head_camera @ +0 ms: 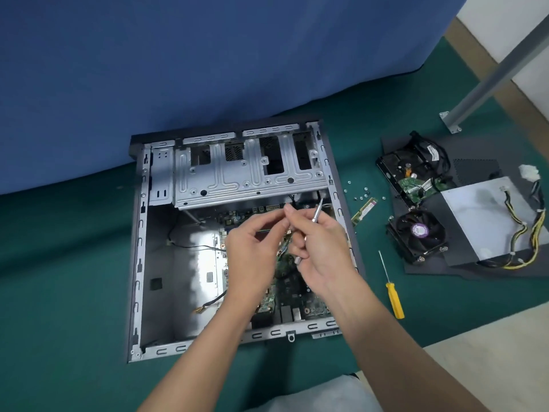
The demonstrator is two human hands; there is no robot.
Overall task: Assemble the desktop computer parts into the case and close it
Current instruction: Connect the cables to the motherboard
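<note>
Over the case (139,248), right hand (320,251) grips screwdriver (316,212) slanting away-right; left hand's (252,248) hold unclear.

From my feed, a green mat (74,278) covers the floor across most of the view. A blue cloth (208,55) hangs behind it, its lower edge resting on the mat. At upper right a grey metal post (490,78) slants down to a foot plate (450,123) on the mat, beside a tan floor strip (528,126) and a white wall (511,22). The light is soft and even.
</note>
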